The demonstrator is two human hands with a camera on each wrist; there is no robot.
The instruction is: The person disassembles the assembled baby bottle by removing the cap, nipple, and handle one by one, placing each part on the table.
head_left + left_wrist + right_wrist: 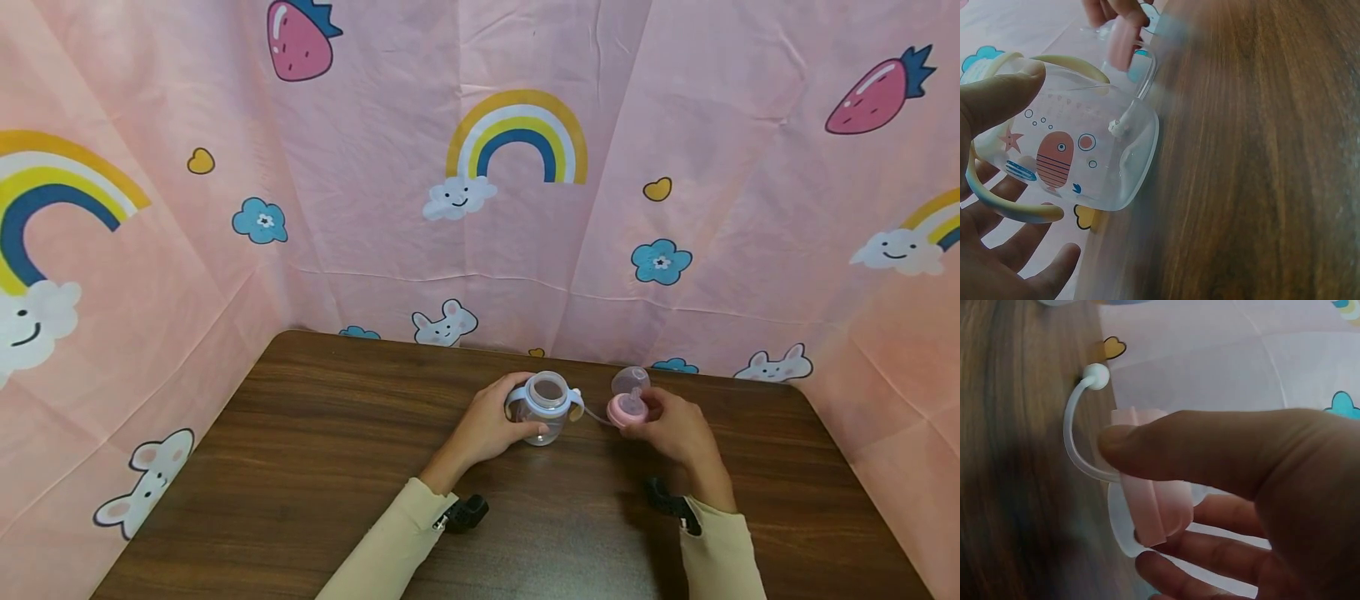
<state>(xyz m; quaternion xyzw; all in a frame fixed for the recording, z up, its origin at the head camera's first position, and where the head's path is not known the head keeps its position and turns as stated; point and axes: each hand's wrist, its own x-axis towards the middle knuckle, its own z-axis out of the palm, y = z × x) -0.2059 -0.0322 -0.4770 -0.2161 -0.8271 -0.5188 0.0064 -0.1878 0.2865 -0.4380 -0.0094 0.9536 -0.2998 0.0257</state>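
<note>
A clear sippy cup with pale blue and yellow handles stands open-topped on the brown table. My left hand grips its body; in the left wrist view the thumb lies over the printed cup and the fingers curl beneath. Just to the right, my right hand pinches the pink lid, its clear flip cap raised behind. The right wrist view shows the thumb pressed on the pink lid. A clear bent straw with a ball end hangs from it toward the cup.
A pink cloth backdrop printed with rainbows and strawberries walls the table at the back and both sides. Black wrist-mounted cameras sit on both cream sleeves. Bare wood lies to the left and front of the hands.
</note>
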